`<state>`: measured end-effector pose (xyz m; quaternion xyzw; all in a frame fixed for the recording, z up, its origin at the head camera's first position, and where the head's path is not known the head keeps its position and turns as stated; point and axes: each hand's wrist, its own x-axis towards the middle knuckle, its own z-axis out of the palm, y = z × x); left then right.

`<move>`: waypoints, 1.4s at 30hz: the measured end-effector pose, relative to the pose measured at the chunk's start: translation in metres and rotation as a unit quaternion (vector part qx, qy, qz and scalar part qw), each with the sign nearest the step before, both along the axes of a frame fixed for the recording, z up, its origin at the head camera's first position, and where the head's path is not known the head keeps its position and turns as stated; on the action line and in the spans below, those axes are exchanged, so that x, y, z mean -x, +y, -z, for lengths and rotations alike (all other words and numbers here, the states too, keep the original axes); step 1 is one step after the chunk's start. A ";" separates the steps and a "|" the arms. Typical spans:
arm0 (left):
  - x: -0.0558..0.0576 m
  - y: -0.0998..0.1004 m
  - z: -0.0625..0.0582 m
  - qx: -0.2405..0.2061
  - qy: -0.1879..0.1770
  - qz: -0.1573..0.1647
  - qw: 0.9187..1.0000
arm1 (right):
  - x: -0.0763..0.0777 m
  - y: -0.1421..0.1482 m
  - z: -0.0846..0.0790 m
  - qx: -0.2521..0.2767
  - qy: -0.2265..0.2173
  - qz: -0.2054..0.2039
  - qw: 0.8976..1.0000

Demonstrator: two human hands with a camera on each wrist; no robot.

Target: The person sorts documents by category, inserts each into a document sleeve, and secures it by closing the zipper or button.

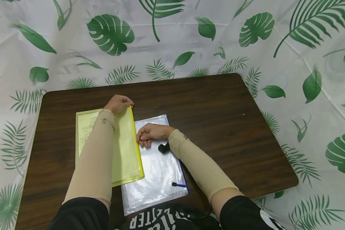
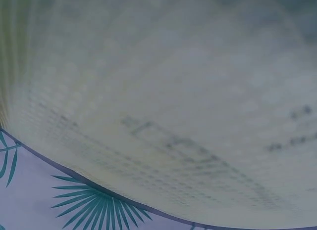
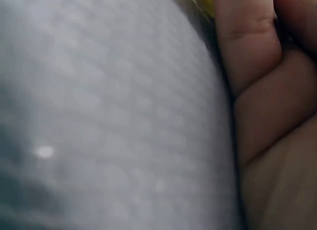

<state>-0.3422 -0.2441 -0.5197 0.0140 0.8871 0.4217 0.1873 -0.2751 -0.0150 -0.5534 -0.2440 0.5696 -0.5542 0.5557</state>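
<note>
A translucent yellow zip folder (image 1: 125, 150) with printed paper inside lies on the left of the table, overlapping a clear mesh zip folder (image 1: 161, 169) with a blue zip edge. My left hand (image 1: 119, 103) pinches the yellow folder's top right corner. At the middle of its right edge, my right hand (image 1: 153, 133) has its fingers curled and pinches the zip pull, mostly hidden by the fingertips. The left wrist view shows a blurred printed sheet (image 2: 163, 141) close up. In the right wrist view, curled fingers (image 3: 252, 57) stand beside the clear mesh.
The dark wood table (image 1: 218, 127) has rounded corners. A blue zip pull (image 1: 179, 185) with a black end lies at the clear folder's lower right. A black wrist camera (image 1: 164, 148) hangs below my right wrist. Leaf-patterned cloth (image 1: 172, 48) surrounds the table.
</note>
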 end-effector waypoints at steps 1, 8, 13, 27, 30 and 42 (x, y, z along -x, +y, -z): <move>0.000 0.000 0.001 0.000 -0.001 -0.002 1.000 | 0.000 -0.001 0.000 0.001 -0.003 0.006 1.000; -0.001 -0.001 0.002 0.001 0.004 -0.004 1.000 | -0.001 -0.003 0.001 0.003 -0.022 0.044 0.999; -0.002 -0.001 0.003 0.000 0.004 -0.005 1.000 | 0.000 -0.005 0.002 -0.002 -0.023 0.047 0.999; 0.001 -0.001 0.000 0.004 0.008 0.008 1.000 | 0.012 -0.003 -0.002 -0.015 0.002 0.064 0.998; 0.001 -0.001 0.001 0.006 0.009 0.004 1.000 | 0.012 -0.003 -0.002 -0.013 0.000 0.062 0.998; 0.003 -0.002 0.003 0.001 0.005 -0.002 1.000 | 0.013 -0.003 -0.004 -0.014 0.006 0.049 0.999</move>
